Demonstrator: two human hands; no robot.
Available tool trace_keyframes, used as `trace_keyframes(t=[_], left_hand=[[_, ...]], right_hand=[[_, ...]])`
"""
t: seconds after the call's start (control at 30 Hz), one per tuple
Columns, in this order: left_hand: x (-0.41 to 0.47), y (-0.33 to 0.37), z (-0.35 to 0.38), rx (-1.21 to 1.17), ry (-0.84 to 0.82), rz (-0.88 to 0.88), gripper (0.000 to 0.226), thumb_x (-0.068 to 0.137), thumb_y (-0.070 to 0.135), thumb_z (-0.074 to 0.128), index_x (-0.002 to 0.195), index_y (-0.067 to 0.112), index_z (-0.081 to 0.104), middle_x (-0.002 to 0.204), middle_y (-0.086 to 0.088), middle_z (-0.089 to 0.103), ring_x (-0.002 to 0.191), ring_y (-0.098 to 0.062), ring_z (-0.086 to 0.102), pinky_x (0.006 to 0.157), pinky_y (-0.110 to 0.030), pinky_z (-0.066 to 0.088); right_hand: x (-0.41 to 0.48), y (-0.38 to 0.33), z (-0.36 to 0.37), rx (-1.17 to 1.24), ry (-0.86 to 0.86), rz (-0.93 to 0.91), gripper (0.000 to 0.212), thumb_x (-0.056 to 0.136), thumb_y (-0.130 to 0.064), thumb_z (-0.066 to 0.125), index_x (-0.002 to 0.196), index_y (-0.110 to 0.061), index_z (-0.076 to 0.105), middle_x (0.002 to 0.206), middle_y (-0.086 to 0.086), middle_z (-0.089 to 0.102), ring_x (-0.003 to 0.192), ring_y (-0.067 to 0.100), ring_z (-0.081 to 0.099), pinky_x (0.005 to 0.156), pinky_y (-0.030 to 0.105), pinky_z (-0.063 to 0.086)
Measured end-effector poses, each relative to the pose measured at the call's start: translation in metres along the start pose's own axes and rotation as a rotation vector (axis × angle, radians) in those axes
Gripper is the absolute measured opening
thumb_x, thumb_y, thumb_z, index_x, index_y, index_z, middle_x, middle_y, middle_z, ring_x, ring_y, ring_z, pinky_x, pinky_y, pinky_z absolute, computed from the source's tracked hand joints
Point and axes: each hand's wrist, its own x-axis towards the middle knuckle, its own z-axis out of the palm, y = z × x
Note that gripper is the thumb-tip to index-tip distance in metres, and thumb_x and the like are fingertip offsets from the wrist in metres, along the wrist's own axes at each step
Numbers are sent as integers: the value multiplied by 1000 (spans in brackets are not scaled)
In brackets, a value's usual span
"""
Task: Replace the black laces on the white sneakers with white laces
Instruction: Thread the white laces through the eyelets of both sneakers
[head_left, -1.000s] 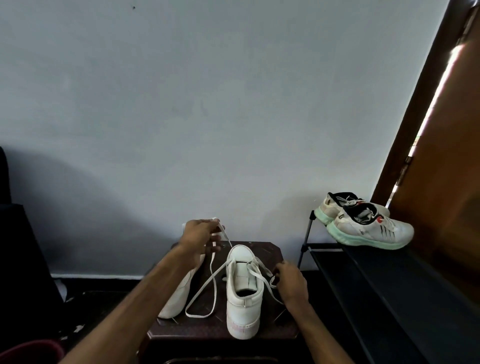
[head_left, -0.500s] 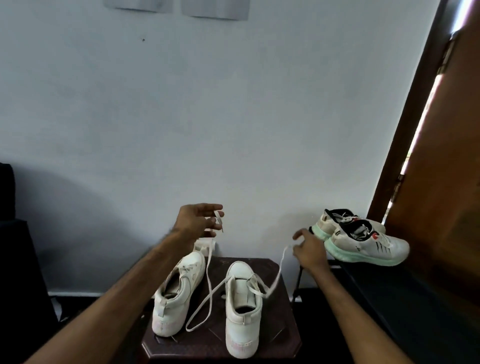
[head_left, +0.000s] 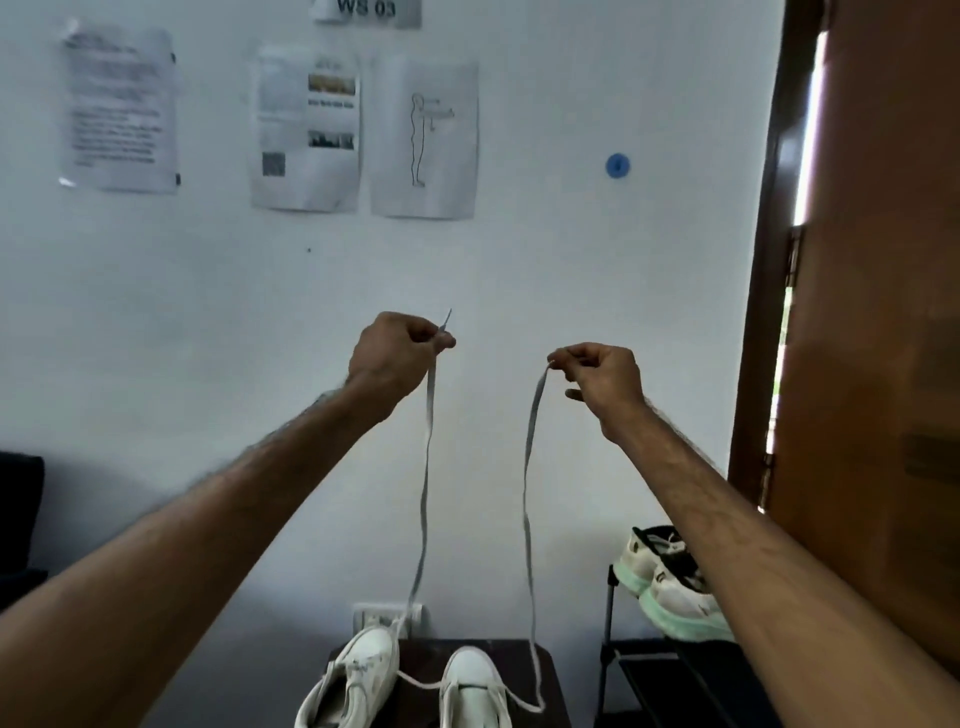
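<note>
Two white sneakers stand on a dark stool (head_left: 545, 670) at the bottom edge: the left sneaker (head_left: 353, 680) and the right sneaker (head_left: 475, 686). A white lace (head_left: 529, 467) runs through the right sneaker's front eyelets, and its two ends rise high against the wall. My left hand (head_left: 395, 353) pinches one end, its tip sticking up above my fingers. My right hand (head_left: 597, 374) pinches the other end at about the same height. Both strands hang nearly straight down. No black lace is visible.
A pair of white and mint running shoes (head_left: 670, 587) sits on a black rack (head_left: 649, 670) to the right. A brown door (head_left: 878, 312) fills the right side. Papers (head_left: 306, 130) hang on the white wall; a wall socket (head_left: 384, 616) sits behind the stool.
Both hands have risen far above the stool, drawing the two lace ends up and taut. The camera has tilted upward, so the sneakers now sit at the bottom edge.
</note>
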Motion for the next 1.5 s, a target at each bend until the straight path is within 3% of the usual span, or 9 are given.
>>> trace_keyframes(t=[0.13, 0.3, 0.5, 0.67, 0.77, 0.9, 1.17, 1.5], left_hand=[[13, 28, -4, -131, -40, 20, 4, 82, 22, 73, 78, 22, 74, 74, 6, 74, 57, -14, 60, 53, -27, 47], [22, 52, 3, -189, -22, 53, 14, 85, 28, 72, 78, 16, 74, 71, 6, 74, 59, -14, 64, 55, -28, 50], [46, 88, 3, -203, -44, 77, 9, 85, 27, 73, 84, 18, 75, 76, 6, 74, 64, -13, 63, 54, -26, 50], [55, 105, 3, -222, -41, 79, 8, 81, 26, 78, 80, 19, 74, 72, 5, 74, 63, -14, 64, 57, -27, 51], [58, 108, 2, -227, -27, 65, 8, 81, 25, 78, 80, 18, 75, 71, 5, 74, 63, -14, 64, 57, -27, 51], [64, 111, 1, -227, -16, 47, 6, 84, 21, 74, 80, 18, 75, 71, 6, 74, 66, -14, 65, 59, -27, 52], [68, 119, -2, -196, -4, 55, 8, 89, 18, 68, 83, 17, 74, 72, 7, 75, 74, -15, 72, 71, -34, 60], [69, 114, 4, -257, -27, 3, 8, 89, 18, 68, 90, 14, 74, 77, 4, 75, 70, -16, 72, 63, -28, 55]], right_hand=[[15, -45, 7, 78, 28, -42, 13, 93, -5, 61, 88, -5, 73, 81, 11, 74, 69, 14, 67, 65, 25, 55], [28, -79, 13, 75, 40, -93, 23, 91, 1, 55, 84, -10, 73, 72, 5, 71, 74, 18, 67, 78, 38, 57], [46, -125, 15, 5, 43, -156, 24, 88, -2, 49, 107, -14, 58, 75, 0, 74, 79, 11, 66, 80, 34, 54], [48, -142, 21, -59, 31, -280, 21, 86, -8, 71, 103, -10, 59, 80, 2, 74, 76, 4, 67, 70, 17, 51], [48, -145, 26, -30, 53, -300, 15, 79, -7, 79, 89, -7, 69, 79, 6, 74, 71, 10, 70, 71, 20, 56], [49, -146, 28, -18, 82, -307, 9, 79, -5, 79, 85, -6, 72, 76, 5, 74, 64, 5, 70, 67, 15, 55], [52, -153, 32, -33, 145, -319, 9, 78, -2, 78, 78, -9, 72, 75, 4, 74, 68, 9, 72, 69, 20, 58], [56, -152, 37, -32, 156, -307, 8, 80, -2, 76, 81, -8, 72, 74, 3, 73, 69, 9, 72, 72, 24, 59]])
